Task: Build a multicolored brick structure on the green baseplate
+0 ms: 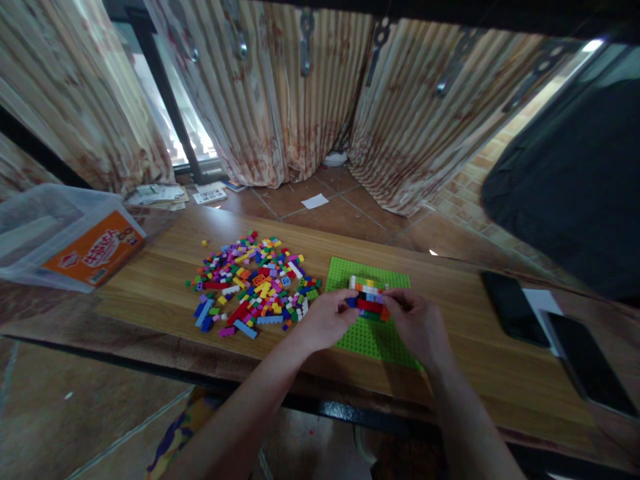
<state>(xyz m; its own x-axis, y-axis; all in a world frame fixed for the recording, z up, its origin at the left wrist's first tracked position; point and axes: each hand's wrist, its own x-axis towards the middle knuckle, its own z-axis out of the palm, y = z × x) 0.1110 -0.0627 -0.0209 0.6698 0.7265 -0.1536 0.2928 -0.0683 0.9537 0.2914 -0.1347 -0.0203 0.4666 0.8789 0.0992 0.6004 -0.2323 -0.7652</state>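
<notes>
A small build of multicoloured toy bricks [370, 305] stands on the green studded baseplate [377, 345]. White and yellow pieces show toward its far side, with red, blue and orange ones nearer me. My left hand [327, 320] grips its left side, fingers closed near a dark blue brick. From the right, my right hand [419, 325] pinches the build's other side, close to an orange brick. My fingers partly cover both ends, so I cannot tell whether a loose brick is between them.
Left of the baseplate, a pile of loose bricks [263, 280] spreads over the wooden table [165, 267]. A clear plastic bin [75, 207] with an orange label stands at the far left. Two dark phones [513, 307] and white paper [543, 303] lie right. Curtains [280, 100] hang beyond.
</notes>
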